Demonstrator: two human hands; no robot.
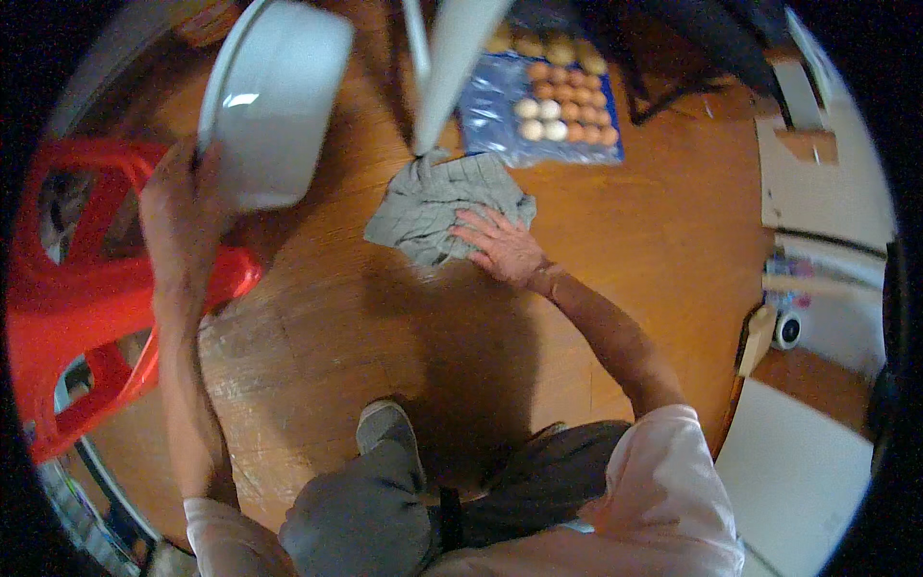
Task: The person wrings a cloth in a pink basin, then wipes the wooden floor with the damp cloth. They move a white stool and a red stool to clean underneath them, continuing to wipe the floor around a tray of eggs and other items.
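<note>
My left hand (184,180) grips the rim of a pale basin (281,108), which is tilted on its side at the upper left; the fingers are partly hidden behind it. My right hand (505,249) lies flat with spread fingers on a crumpled grey-green checked cloth (447,198) on the wooden floor (461,324). Wet-looking shine shows on the floor at the lower left. Just beyond the cloth, brown and white eggs (570,108) lie in rows on a blue, plastic-covered sheet (494,108).
A red plastic stool (79,288) stands at the left, close to my left forearm. A white pole-like leg (454,65) comes down to the cloth's far edge. Light boards or boxes (822,180) and a white panel (789,469) line the right side. My shoe (389,425) is below.
</note>
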